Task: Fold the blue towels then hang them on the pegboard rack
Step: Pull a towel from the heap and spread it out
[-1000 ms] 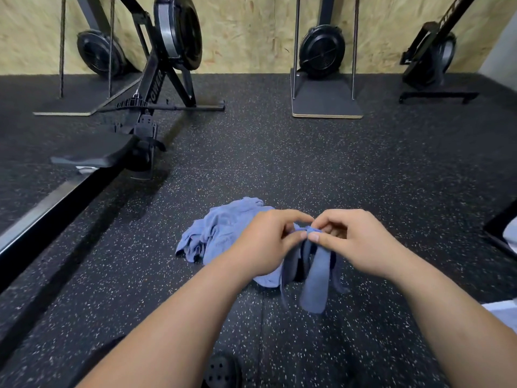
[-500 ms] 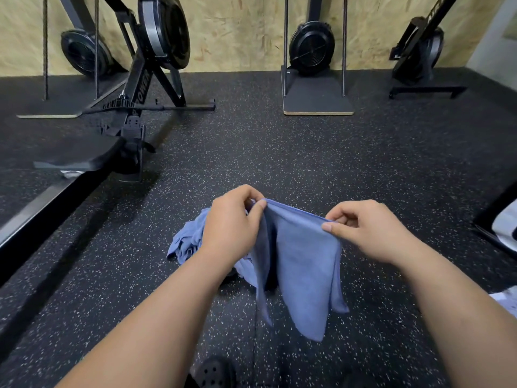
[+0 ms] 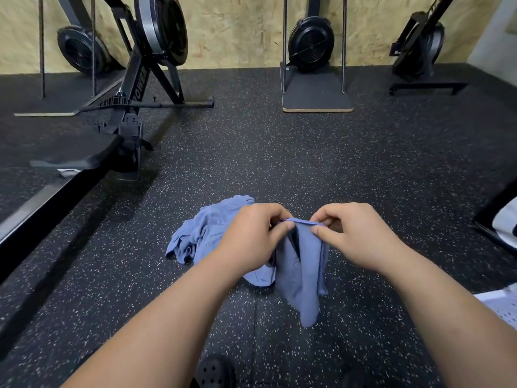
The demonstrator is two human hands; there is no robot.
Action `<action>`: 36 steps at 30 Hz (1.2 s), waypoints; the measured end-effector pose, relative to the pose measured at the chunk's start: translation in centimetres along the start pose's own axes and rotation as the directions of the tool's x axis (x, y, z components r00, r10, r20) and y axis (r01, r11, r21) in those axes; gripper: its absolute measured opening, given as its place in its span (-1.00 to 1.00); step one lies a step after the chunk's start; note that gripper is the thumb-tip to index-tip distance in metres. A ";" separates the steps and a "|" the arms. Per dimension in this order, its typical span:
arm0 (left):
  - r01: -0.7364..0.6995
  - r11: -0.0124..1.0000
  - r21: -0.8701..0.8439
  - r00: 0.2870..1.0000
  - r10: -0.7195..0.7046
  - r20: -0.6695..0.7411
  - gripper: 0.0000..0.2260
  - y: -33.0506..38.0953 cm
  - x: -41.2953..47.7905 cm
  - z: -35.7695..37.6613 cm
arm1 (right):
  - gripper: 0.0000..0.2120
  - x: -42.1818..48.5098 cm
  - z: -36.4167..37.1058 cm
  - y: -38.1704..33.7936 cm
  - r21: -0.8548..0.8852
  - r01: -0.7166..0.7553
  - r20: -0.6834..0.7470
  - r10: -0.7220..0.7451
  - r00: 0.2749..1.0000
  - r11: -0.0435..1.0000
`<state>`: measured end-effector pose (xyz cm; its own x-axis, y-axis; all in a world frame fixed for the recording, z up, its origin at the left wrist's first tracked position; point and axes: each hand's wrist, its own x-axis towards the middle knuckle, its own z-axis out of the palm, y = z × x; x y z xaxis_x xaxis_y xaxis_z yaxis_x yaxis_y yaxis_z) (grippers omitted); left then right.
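Two hands: left hand (image 3: 251,239), right hand (image 3: 355,233). One blue towel (image 3: 305,275) hangs from them. One crumpled blue heap (image 3: 207,233) lies beyond, its towel count unclear. Four flywheel machines: one rower (image 3: 156,32) at left, and three at the far wall: left machine (image 3: 78,49), middle machine (image 3: 310,43), right machine (image 3: 419,49).

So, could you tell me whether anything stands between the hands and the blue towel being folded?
Nothing visible does: the left hand and the right hand both pinch the top edge of the towel directly.
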<state>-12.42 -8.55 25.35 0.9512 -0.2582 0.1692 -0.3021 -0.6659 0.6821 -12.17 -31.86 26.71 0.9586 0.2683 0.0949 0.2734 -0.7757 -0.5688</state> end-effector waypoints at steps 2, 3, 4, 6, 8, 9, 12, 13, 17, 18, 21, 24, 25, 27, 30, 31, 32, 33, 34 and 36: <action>0.013 1.000 0.013 1.000 -0.012 -0.014 -0.93 -0.1 0.2 -0.1 | -0.95 -0.1 -0.2 0.3 -0.084 -0.076 -0.025 0.074 0.997 0.994; 0.022 0.999 0.026 1.000 -0.022 -0.017 -0.93 -0.1 0.3 -0.2 | -0.94 -0.1 -0.3 0.4 -0.117 -0.109 -0.038 0.105 0.994 0.987; 0.037 0.999 0.038 0.999 -0.036 -0.021 -0.92 -0.2 0.4 -0.3 | -0.92 -0.2 -0.4 0.5 -0.142 -0.139 -0.048 0.133 0.990 0.980; 0.067 0.997 0.047 0.997 -0.066 -0.038 -0.91 -0.4 0.5 -0.7 | -0.88 -0.2 -0.5 0.6 -0.176 -0.183 -0.060 0.175 0.983 0.967; 0.098 0.993 0.062 0.993 -0.094 -0.074 -0.89 -0.5 0.6 -1.3 | -0.84 -0.3 -0.8 0.7 -0.214 -0.214 -0.072 0.203 0.977 0.953; 0.112 0.991 0.071 0.990 -0.105 -0.099 -0.88 -0.7 0.7 -1.6 | -0.83 -0.3 -1.0 0.9 -0.226 -0.225 -0.082 0.212 0.974 0.948; 0.172 0.981 0.094 0.975 -0.156 -0.161 -0.87 -1.7 0.9 -2.7 | -0.80 -0.1 -1.5 1.6 -0.203 -0.253 -0.111 0.234 0.966 0.946; 0.198 0.975 0.099 0.968 -0.179 -0.175 -0.89 -2.0 0.9 -3.0 | -0.81 -0.1 -1.7 1.8 -0.184 -0.261 -0.114 0.243 0.963 0.948; 0.296 0.946 0.130 0.934 -0.258 -0.248 -0.92 -3.2 0.9 -3.7 | -0.87 0.1 -2.4 2.6 -0.159 -0.276 -0.097 0.263 0.960 0.948; 0.319 0.938 0.136 0.924 -0.275 -0.267 -0.91 -3.4 1.0 -3.8 | -0.91 0.1 -2.6 2.8 -0.141 -0.281 -0.096 0.270 0.958 0.949; 0.359 0.926 0.115 0.906 -0.316 -0.284 -0.93 -4.0 0.8 -4.1 | -0.91 0.2 -2.9 3.2 -0.005 -0.292 -0.096 0.290 0.952 0.957; 0.341 0.936 0.083 0.920 -0.314 -0.233 -0.97 -3.7 0.7 -3.7 | -0.93 0.3 -2.6 2.6 0.346 -0.308 -0.072 0.352 0.933 0.886; 0.322 0.944 0.069 0.929 -0.301 -0.214 -0.96 -3.5 0.7 -3.5 | -0.95 0.2 -2.4 2.3 0.453 -0.309 -0.046 0.368 0.929 0.836; 0.270 0.963 -0.003 0.948 -0.267 -0.174 -0.96 -2.8 0.8 -2.9 | -0.90 0.2 -1.9 1.5 0.573 -0.310 0.006 0.375 0.927 0.758; 0.200 0.963 -0.183 0.971 -0.220 -0.097 -0.93 -2.0 0.9 -2.1 | -0.93 0.3 -1.4 0.2 0.670 -0.328 0.087 0.368 0.926 0.666; 0.191 0.950 -0.246 0.975 -0.212 -0.063 -0.91 -1.7 0.8 -1.9 | -0.92 0.4 -1.4 -0.3 0.701 -0.337 0.128 0.354 0.926 0.628; 0.186 0.935 -0.301 0.978 -0.205 -0.032 -0.88 -1.4 0.7 -1.8 | -0.90 0.4 -1.4 -0.7 0.720 -0.346 0.171 0.329 0.929 0.602; 0.183 0.920 -0.347 0.980 -0.198 -0.008 -0.86 -1.1 0.7 -1.7 | -0.86 0.4 -1.3 -1.0 0.728 -0.353 0.210 0.298 0.931 0.587; 0.177 0.906 -0.385 0.982 -0.189 0.008 -0.85 -0.8 0.6 -1.6 | -0.81 0.4 -1.4 -1.2 0.729 -0.356 0.244 0.264 0.933 0.585; 0.162 0.882 -0.443 0.985 -0.170 0.021 -0.80 -0.4 0.5 -1.5 | -0.67 0.3 -1.3 -1.5 0.702 -0.341 0.286 0.191 0.939 0.625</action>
<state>-11.68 -7.33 26.24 0.9872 -0.1552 0.0359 -0.0846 -0.3194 0.9438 -12.13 -31.37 28.65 0.9299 0.2671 -0.2528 -0.2111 -0.1752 -0.9616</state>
